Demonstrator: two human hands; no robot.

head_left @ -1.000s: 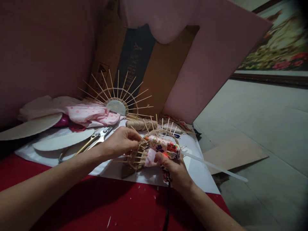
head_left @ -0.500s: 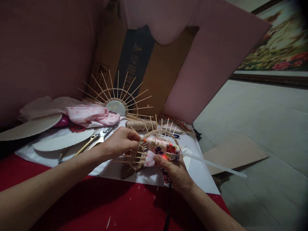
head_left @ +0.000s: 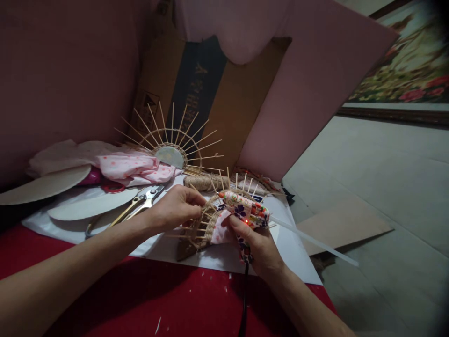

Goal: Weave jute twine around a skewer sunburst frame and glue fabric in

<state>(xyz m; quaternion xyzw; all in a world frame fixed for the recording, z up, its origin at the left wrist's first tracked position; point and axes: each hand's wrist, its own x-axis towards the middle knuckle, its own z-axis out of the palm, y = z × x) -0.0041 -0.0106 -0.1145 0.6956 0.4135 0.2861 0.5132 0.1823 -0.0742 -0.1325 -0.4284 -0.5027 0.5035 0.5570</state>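
Note:
My right hand (head_left: pixel 257 243) is wrapped round the grip of a glue gun (head_left: pixel 242 206) covered in flowered fabric. A red light glows on its side, and a long whitish glue stick (head_left: pixel 315 239) sticks out of its back. Its nozzle points left over a half-round twine weaving (head_left: pixel 209 227) with thin wooden sticks and a pink fabric centre (head_left: pixel 220 228). My left hand (head_left: pixel 180 206) pinches the weaving's twine rim at its upper left; the fingertips are partly hidden. The gun covers some of the weaving.
Behind stands another stick-and-twine half-round (head_left: pixel 170 156). Near it lie a twine roll (head_left: pixel 205 181), pink dotted cloth (head_left: pixel 131 167), pruning shears (head_left: pixel 142 201) and white card discs (head_left: pixel 93 206). A pink-lined cardboard box (head_left: pixel 242 93) stands at the back. A black cord (head_left: pixel 244 299) hangs from the gun.
My right hand has drawn the glue gun slightly right, away from my left fingers, and tilted it, uncovering more of the pink fabric. My left hand is almost unmoved.

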